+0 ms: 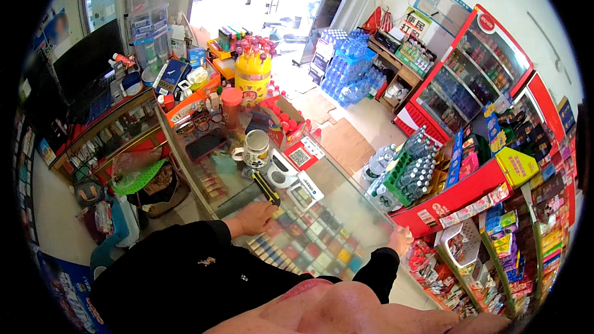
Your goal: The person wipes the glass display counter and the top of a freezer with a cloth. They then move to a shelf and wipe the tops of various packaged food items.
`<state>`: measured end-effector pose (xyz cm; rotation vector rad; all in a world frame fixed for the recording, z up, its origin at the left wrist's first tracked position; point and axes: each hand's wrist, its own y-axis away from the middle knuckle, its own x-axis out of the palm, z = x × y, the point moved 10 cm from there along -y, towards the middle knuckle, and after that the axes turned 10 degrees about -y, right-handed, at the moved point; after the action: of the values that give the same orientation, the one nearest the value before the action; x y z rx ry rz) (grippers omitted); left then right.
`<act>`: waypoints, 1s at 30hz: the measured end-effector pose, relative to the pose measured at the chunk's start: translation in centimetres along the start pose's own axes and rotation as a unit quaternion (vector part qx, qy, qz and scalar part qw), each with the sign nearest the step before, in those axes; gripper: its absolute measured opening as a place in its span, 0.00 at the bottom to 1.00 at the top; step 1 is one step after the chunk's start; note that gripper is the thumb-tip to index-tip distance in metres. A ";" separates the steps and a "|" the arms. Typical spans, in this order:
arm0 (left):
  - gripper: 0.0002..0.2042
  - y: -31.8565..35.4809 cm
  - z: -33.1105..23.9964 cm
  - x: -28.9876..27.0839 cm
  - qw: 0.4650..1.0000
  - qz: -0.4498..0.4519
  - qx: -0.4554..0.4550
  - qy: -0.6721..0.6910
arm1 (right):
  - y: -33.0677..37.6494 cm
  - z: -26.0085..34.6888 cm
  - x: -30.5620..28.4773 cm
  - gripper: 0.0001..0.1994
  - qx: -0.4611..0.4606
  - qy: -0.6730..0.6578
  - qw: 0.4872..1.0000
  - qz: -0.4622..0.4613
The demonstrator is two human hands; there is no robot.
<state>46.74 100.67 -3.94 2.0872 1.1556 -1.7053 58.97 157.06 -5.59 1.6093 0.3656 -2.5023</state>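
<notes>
My left hand [252,218] rests on the glass counter [337,176] with its fingers curled; the inside of the grip is hidden. Just beyond its fingertips a yellow and black utility knife [266,187] lies slanted, its near end at or very close to the fingers. Farther off stand a white patterned mug [256,148] and a white device with a round front [282,169]. Beside that is a white device with a small screen [304,192]. At the counter's right edge my right hand [402,240] is near red snack packets [422,253]; its fingers are too washed out to read.
A red-and-white code stand [300,154], an orange-lidded jar [232,106] and a large yellow tub [253,77] crowd the counter's far end. Bottles in a green crate [405,176] and snack shelves [495,253] line the right. Cardboard [348,142] covers the floor beyond.
</notes>
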 end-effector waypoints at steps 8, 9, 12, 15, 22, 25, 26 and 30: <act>0.19 0.3 -0.6 -0.6 0.999 -0.018 0.029 -0.010 | 2.7 -5.9 -1.6 0.31 -0.031 -0.151 0.988 0.031; 0.19 0.2 -0.9 -1.0 0.999 -0.030 0.036 -0.012 | 3.4 -6.7 -1.5 0.31 -0.018 -0.159 0.986 0.040; 0.18 0.6 -1.0 -1.1 0.998 -0.038 0.048 -0.020 | 5.8 -9.5 -1.3 0.31 -0.013 -0.184 0.982 0.049; 0.18 0.1 -1.4 -1.0 0.997 -0.039 0.064 -0.025 | 7.8 -14.0 -1.3 0.32 -0.063 -0.197 0.978 0.018; 0.15 1.2 -1.8 -3.0 0.984 -0.149 0.084 -0.049 | 19.4 -19.2 -4.0 0.31 -0.044 -0.221 0.973 0.043; 0.13 0.9 -2.1 -3.3 0.983 -0.150 0.090 -0.051 | 21.8 -23.2 -4.3 0.32 -0.029 -0.206 0.977 0.052; 0.13 0.8 -2.0 -2.9 0.986 -0.131 0.089 -0.050 | 22.6 -24.0 -4.3 0.33 -0.020 -0.201 0.977 0.061; 0.13 1.2 -1.4 -2.5 0.984 -0.147 0.084 -0.049 | 26.8 -24.6 -5.4 0.33 0.005 -0.180 0.979 0.091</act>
<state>48.51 99.62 -1.64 1.9753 1.3901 -2.0802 89.44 138.18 -13.80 1.0987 0.1519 -2.5809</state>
